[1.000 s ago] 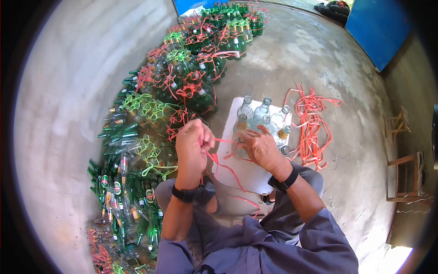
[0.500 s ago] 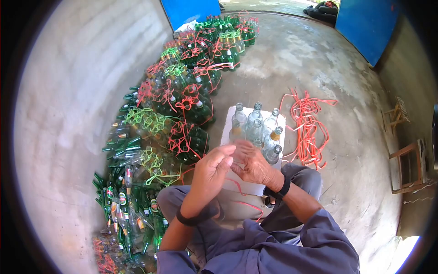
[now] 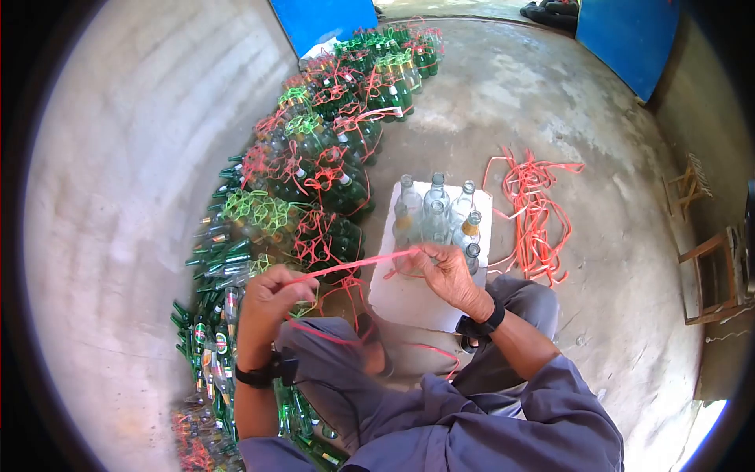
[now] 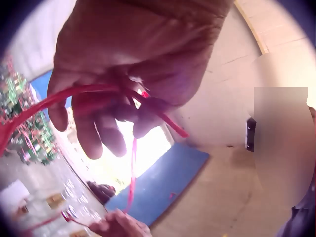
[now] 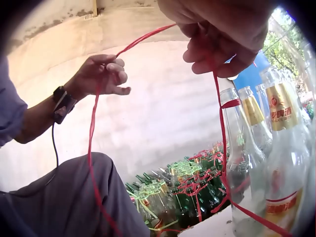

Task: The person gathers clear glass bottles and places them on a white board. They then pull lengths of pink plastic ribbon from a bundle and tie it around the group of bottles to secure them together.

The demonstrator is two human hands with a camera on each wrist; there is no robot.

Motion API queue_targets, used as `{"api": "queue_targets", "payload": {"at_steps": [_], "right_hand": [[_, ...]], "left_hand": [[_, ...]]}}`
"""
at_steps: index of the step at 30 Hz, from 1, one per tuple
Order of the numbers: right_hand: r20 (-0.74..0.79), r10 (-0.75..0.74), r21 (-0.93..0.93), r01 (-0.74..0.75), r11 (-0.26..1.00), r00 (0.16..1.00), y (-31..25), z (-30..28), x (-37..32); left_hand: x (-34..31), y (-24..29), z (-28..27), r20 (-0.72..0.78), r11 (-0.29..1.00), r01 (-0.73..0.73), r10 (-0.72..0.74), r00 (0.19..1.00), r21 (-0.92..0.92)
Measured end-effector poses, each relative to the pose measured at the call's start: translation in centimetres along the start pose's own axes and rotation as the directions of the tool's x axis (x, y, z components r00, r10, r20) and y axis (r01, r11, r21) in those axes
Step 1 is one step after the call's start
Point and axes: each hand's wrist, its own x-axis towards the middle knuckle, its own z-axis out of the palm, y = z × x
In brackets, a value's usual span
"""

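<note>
A red plastic strap (image 3: 346, 268) runs nearly straight between the two hands. My left hand (image 3: 271, 301), out to the left over the knee, pinches one part of it, and a loose end hangs below. My right hand (image 3: 450, 275) grips the strap close in front of several clear glass bottles (image 3: 437, 189). These stand upright, grouped on a white board (image 3: 409, 303). In the right wrist view, red strap passes around the neck of one clear bottle (image 5: 239, 148) and across the lower part of the group. Gold labels (image 5: 280, 103) show on some necks.
Strapped bundles of green bottles (image 3: 346, 189) line the wall at left, with loose bottles (image 3: 224, 342) lying nearer. A heap of red strap (image 3: 535, 212) lies on the floor right of the board. Wooden stools (image 3: 712, 275) stand at far right, and blue doors (image 3: 629, 47) at the back.
The hands came together in front of the bottles, then my left hand moved away to the left and down, drawing the strap out straight. My right hand stayed near the bottles.
</note>
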Motion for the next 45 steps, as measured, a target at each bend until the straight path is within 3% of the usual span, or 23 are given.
{"api": "queue_targets", "payload": {"at_steps": [2,3,4,6,10,12,16,18,21,23,25,27,29,30,32,35,37,38,40,42,44,45], "right_hand": [[-0.012,0.003,-0.01,-0.003,1.0,1.0,-0.8,-0.2,0.0],[-0.025,0.001,-0.023,-0.002,1.0,1.0,-1.0,-0.2,0.2],[-0.023,0.001,-0.02,-0.002,1.0,1.0,-0.9,-0.2,0.3],[-0.115,0.11,0.186,-0.087,0.979,0.987,-0.6,-0.2,0.5],[-0.188,0.167,0.26,-0.115,0.959,0.968,-0.2,-1.0,0.9],[-0.21,0.226,0.31,-0.155,0.938,0.951,0.0,-1.3,0.9],[-0.216,0.21,0.279,-0.146,0.949,0.953,0.3,-1.7,0.7],[-0.195,0.122,0.217,-0.079,0.973,0.973,0.9,-1.6,0.5],[-0.205,0.157,0.171,-0.122,0.978,0.966,-0.4,-1.7,0.0],[-0.257,0.156,0.21,-0.102,0.972,0.954,-0.9,-1.8,-0.4],[-0.309,0.156,0.248,-0.079,0.965,0.938,-0.9,-1.9,-1.0],[-0.375,0.186,0.23,-0.103,0.968,0.908,-0.8,-2.5,-1.8],[-0.405,0.189,0.255,-0.087,0.963,0.894,-0.9,-2.9,-2.3],[-0.432,0.196,0.284,-0.073,0.956,0.88,-0.9,-3.1,-2.4],[-0.454,0.228,0.308,-0.088,0.947,0.861,-0.5,-3.8,-2.6],[-0.494,0.301,0.37,-0.117,0.922,0.815,0.0,-4.8,-2.5],[-0.511,0.364,0.431,-0.135,0.892,0.779,0.3,-5.5,-2.5],[-0.514,0.367,0.428,-0.138,0.893,0.775,0.2,-5.9,-2.4],[-0.506,0.529,0.5,-0.268,0.824,0.682,-0.2,-6.3,-2.5],[-0.487,0.584,0.556,-0.285,0.781,0.65,-0.1,-6.8,-2.6],[-0.462,0.636,0.608,-0.301,0.735,0.618,0.5,-7.1,-2.6],[-0.445,0.672,0.661,-0.289,0.692,0.591,0.7,-7.1,-2.6]], "left_hand": [[0.3,-0.5,-1.6,-0.029,0.986,-0.043,0.039,0.999,-0.161],[-0.3,-0.4,-2.4,-0.035,0.98,0.071,-0.079,0.996,-0.184],[-0.3,-0.1,-2.7,-0.038,0.981,0.073,-0.081,0.996,-0.182],[-0.4,-0.2,-3.8,-0.025,0.989,0.091,-0.095,0.995,-0.115],[-1.1,-1.6,-8.6,-0.072,0.986,0.163,-0.16,0.985,0.044],[-1.4,-1.7,-10.2,-0.097,0.993,0.12,-0.118,0.988,0.018],[-1.2,-4.7,-14.5,-0.164,0.996,0.083,-0.089,0.982,-0.042],[-0.6,-6.0,-14.9,-0.246,0.981,0.067,-0.111,0.963,-0.181],[2.1,-6.8,-12.4,-0.236,0.972,0.08,-0.133,0.963,-0.222],[4.4,-4.9,-8.2,-0.189,0.99,0.081,-0.101,0.977,-0.112],[8.1,-5.5,-5.5,-0.057,0.972,-0.149,0.161,0.985,0.183],[10.8,-2.6,-1.1,0.016,0.99,-0.123,0.122,0.992,0.074],[13.8,-1.1,2.7,0.087,0.977,-0.212,0.211,0.974,0.005],[15.5,-0.7,4.3,0.12,0.985,-0.168,0.172,0.978,-0.041],[18.5,-0.3,7.6,0.139,0.975,-0.212,0.219,0.966,-0.063],[23.6,-1.6,11.8,0.129,0.961,-0.276,0.274,0.953,-0.005],[26.0,-2.2,13.9,0.076,0.918,-0.343,0.335,0.939,0.198],[26.7,-2.4,14.4,0.081,0.919,-0.342,0.333,0.94,0.194],[27.9,-3.2,15.2,0.07,0.825,-0.265,0.267,0.961,0.5],[29.2,-4.0,15.5,0.068,0.808,-0.239,0.241,0.968,0.539],[30.6,-5.4,15.2,0.063,0.779,-0.133,0.119,0.991,0.613],[31.2,-6.1,14.9,0.092,0.82,-0.155,0.125,0.988,0.551]]}}
